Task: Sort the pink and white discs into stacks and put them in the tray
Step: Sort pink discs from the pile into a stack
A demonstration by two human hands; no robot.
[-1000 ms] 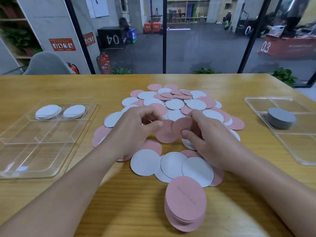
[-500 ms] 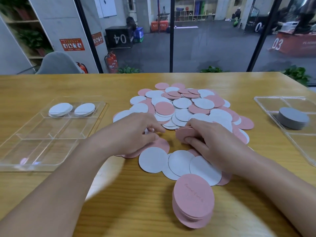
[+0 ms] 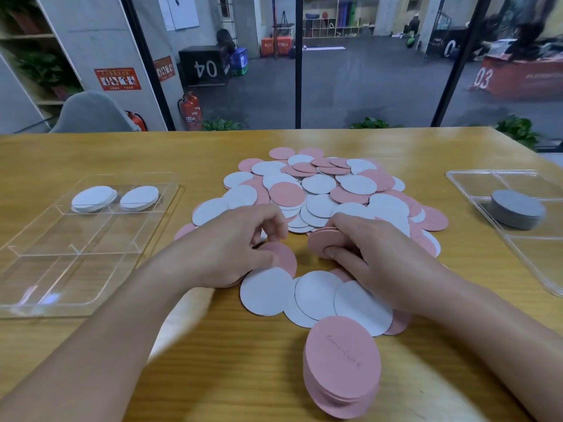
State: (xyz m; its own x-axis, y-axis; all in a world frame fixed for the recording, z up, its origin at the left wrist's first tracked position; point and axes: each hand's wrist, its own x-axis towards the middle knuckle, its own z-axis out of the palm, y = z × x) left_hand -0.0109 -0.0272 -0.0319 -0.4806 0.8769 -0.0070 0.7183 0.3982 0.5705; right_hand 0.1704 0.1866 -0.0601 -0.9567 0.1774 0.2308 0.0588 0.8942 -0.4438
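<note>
Wooden table [image 3: 91,354] is carrying a loose pile of pink and white discs [image 3: 323,190] at centre, with a clear tray [image 3: 39,263] lying left, two short white stacks [image 3: 115,198] sitting in its far compartments, and a finished pink stack [image 3: 342,367] waiting near. Right hand [image 3: 374,254] is clamping a small pink bundle [image 3: 324,240] edge-on, probably squaring it. Left hand [image 3: 231,248] is pinching together on a single pink disc [image 3: 283,257], likely feeding it across.

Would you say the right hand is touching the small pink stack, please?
Touching: the head view shows the right hand with its fingers curled around the small pink stack.
</note>
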